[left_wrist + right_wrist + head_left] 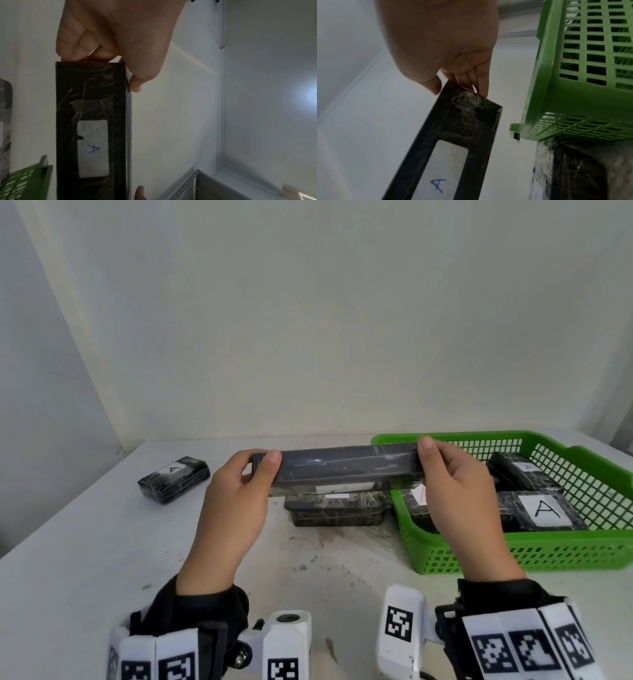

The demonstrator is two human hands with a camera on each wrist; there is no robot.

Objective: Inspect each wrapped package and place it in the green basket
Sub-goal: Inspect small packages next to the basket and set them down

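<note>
A long black wrapped package (346, 465) is held level above the table between both hands. My left hand (239, 491) pinches its left end, thumb on the near face. My right hand (452, 491) pinches its right end the same way. The wrist views show the package's far face (91, 121) (453, 142) with a white label marked "A". The green basket (513, 553) stands at the right with several wrapped packages (544, 510) inside. Another wrapped package (337, 508) lies on the table under the held one. A small one (174, 479) lies at the far left.
The white table (85, 559) runs to a pale wall behind. The basket's mesh wall (590, 67) is close to my right hand. Marker-covered wrist bands (527, 645) sit at the bottom edge of the head view.
</note>
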